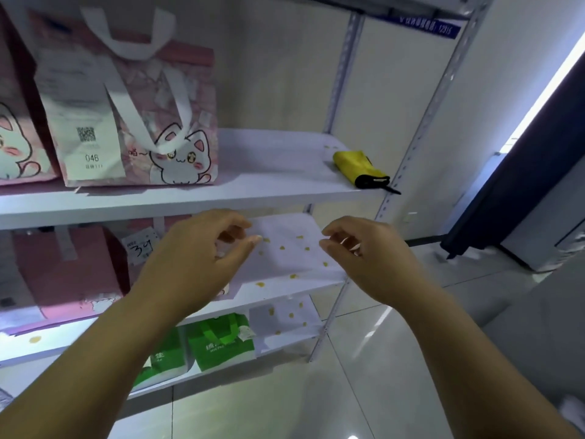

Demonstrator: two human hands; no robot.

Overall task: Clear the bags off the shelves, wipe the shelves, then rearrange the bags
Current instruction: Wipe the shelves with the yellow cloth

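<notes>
Where the hands hang: left hand and right hand below the yellow cloth, apart, fingers loosely curled, holding nothing.
Pose: forearms reach up and forward, palms turned inward.
Bag: the cat bag stands upright, well left of the cloth, same shelf.
Handling: likely light and soft-sided; its white strap handles look the best hold.

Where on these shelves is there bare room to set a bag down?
Upper shelf: bare between the pink cat bag and the yellow cloth. Middle shelf: right end free, speckled yellow. Left halves are crowded with bags.
</notes>
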